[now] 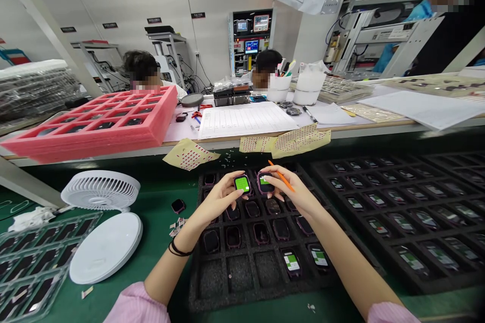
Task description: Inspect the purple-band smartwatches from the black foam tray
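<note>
The left hand [225, 196] is closed on the left watch [242, 184], thumb at its lower edge and fingers at its side, so its lit green screen sits right at the fingertips, facing up toward the head camera. Just beside that grip, slightly apart, the right hand [291, 187] grips the right watch [265, 183], which lies under its fingertips, and an orange stick [281, 176] slants across the same hand. Below both grips lies the black tray [210, 276], holding more watches in its pockets; two in its nearest row, beside the right forearm, have lit screens. Right of the right hand lies the side tray [439, 282], and well left of the left hand stands a fan [100, 194]. Fingers cover part of the right watch's screen, and whether that watch touches the black tray cannot be told. The right arm hides some pockets, the screens' details are too small to read, and the side tray is cut off at the right.
</note>
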### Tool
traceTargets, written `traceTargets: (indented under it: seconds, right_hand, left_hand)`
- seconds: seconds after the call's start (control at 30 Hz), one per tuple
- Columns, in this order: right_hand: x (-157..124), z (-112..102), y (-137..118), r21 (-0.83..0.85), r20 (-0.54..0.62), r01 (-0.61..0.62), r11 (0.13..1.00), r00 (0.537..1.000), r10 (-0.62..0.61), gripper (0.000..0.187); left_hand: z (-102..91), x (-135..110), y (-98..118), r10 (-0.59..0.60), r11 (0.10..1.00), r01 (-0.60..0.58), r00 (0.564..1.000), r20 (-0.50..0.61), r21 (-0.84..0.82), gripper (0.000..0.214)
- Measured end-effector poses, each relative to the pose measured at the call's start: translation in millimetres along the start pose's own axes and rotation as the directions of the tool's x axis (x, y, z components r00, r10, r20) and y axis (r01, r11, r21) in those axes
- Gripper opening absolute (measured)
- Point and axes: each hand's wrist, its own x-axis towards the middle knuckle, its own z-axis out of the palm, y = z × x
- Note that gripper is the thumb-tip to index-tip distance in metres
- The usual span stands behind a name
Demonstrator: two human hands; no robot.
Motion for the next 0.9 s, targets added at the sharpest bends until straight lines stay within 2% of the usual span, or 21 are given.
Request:
traceTargets:
  seconds: [0.23,0.57,0.77,0.9]
  right_hand:
    - [-0.7,2.0,-3.5,0.005,0.002,0.004,1.000,1.000,-0.004,0.036]
    - [0.3,3.9,1.9,0.022,0.020,0.006,1.000,1.000,-0.006,0.036]
    - [1.0,2.1,5.2,0.043,0.022,0.000,0.999,1.000,-0.001,0.033]
    - [0.0,6.0,5.2,0.042,0.046,-0.027,0.999,0.999,0.025,0.033]
  left_hand:
    - [-0.3,-0.7,1.3,0.016,1.000,-0.016,1.000,-0.006,0.004,0.046]
    - [3.6,0.9,1.7,0.005,0.999,-0.002,0.994,-0.106,0.033,0.045]
    - [2.3,1.7,0.9,0.010,1.000,-0.007,0.996,-0.088,0.031,0.043]
    - [2.4,-0.5,-2.8,0.075,0.995,-0.075,0.997,0.007,0.061,0.061]
